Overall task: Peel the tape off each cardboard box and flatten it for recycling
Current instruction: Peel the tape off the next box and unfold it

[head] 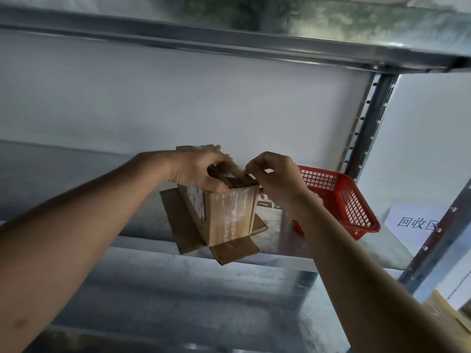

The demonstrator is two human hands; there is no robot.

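A brown cardboard box point(224, 212) stands on a metal shelf point(288, 253), its bottom flaps splayed flat around it. Clear tape point(237, 210) runs down its front face and over the top. My left hand point(196, 171) grips the box's top edge from the left. My right hand point(275, 177) pinches the end of the tape at the top right corner, thumb and forefinger together. The box's top is mostly hidden by both hands.
A red plastic mesh basket point(341, 200) sits just right of the box, behind my right wrist. A white paper sign point(418, 222) with printed characters lies at the far right. An upper shelf point(229, 42) hangs overhead; a grey upright post point(369, 123) stands behind the basket.
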